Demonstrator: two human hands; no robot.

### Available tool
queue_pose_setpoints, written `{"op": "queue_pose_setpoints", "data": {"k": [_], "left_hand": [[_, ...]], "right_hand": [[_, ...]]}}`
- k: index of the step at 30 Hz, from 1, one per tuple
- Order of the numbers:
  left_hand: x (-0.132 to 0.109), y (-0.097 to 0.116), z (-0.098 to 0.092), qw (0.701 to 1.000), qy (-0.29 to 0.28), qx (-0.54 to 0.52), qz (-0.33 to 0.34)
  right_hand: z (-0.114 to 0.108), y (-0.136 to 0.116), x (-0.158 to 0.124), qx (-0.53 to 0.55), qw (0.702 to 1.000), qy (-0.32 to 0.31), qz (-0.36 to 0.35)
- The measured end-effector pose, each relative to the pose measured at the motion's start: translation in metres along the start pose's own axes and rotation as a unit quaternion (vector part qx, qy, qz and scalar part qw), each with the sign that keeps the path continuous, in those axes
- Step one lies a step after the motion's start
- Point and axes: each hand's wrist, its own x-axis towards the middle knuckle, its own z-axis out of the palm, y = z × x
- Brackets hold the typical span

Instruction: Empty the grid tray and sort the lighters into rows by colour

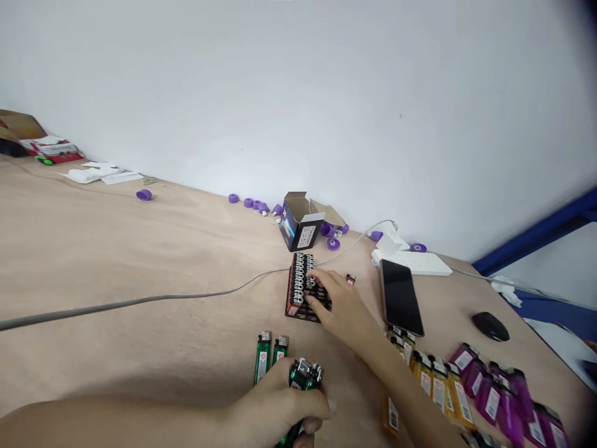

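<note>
My left hand point(284, 404) is closed around several green lighters point(305, 376), their metal tops showing above the fingers. Two more green lighters point(262, 358) lie on the table just beyond it. Farther off, a black slotted tray point(303, 314) holds lighters standing upright, a full row point(297, 280) on its left side and a shorter row beside it. Over the tray's right part, my right hand point(333, 298) has thumb and forefinger about a lighter point(312, 282) in the second row. The hand hides some of the slots.
An open dark box point(301, 227) stands behind the tray, among purple caps point(333, 244). A grey cable point(163, 298) crosses the table. At right are a phone point(401, 295), power strip point(420, 262), mouse point(490, 326), yellow lighters point(438, 386) and purple lighters point(489, 395).
</note>
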Motion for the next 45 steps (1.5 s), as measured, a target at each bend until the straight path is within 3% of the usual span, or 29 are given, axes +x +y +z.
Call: {"op": "queue_pose_setpoints", "data": {"k": [11, 19, 22, 26, 29, 31, 36, 41, 45], "left_hand": [[0.008, 0.001, -0.006, 0.997, -0.002, 0.075, 0.019], [0.007, -0.001, -0.004, 0.999, 0.016, 0.04, 0.0], [0.005, 0.0, -0.003, 0.999, 0.026, 0.024, -0.008], [0.005, 0.003, -0.005, 0.997, 0.04, -0.056, -0.024], [0.006, 0.007, -0.006, 0.99, 0.045, -0.136, 0.016], [0.007, 0.009, -0.006, 0.983, 0.036, -0.169, 0.056], [0.005, 0.009, -0.004, 0.979, -0.049, -0.186, 0.064], [0.005, 0.003, -0.008, 0.985, -0.042, -0.163, 0.026], [0.003, 0.006, -0.012, 0.992, -0.043, -0.113, 0.036]], "right_hand": [[0.002, 0.0, 0.015, -0.059, 0.997, -0.048, -0.017], [-0.007, -0.006, 0.015, -0.073, 0.997, -0.02, -0.001], [-0.024, -0.007, 0.015, -0.062, 0.998, -0.001, -0.006], [-0.065, -0.015, 0.004, 0.017, 1.0, -0.003, 0.001], [-0.092, -0.026, -0.008, 0.117, 0.988, -0.098, 0.027], [-0.097, -0.035, -0.015, 0.174, 0.971, -0.164, 0.029], [-0.07, -0.054, -0.016, 0.204, 0.946, -0.251, 0.034], [-0.047, -0.058, -0.013, 0.173, 0.959, -0.224, 0.001], [-0.046, -0.052, -0.013, 0.207, 0.942, -0.263, -0.033]]}}
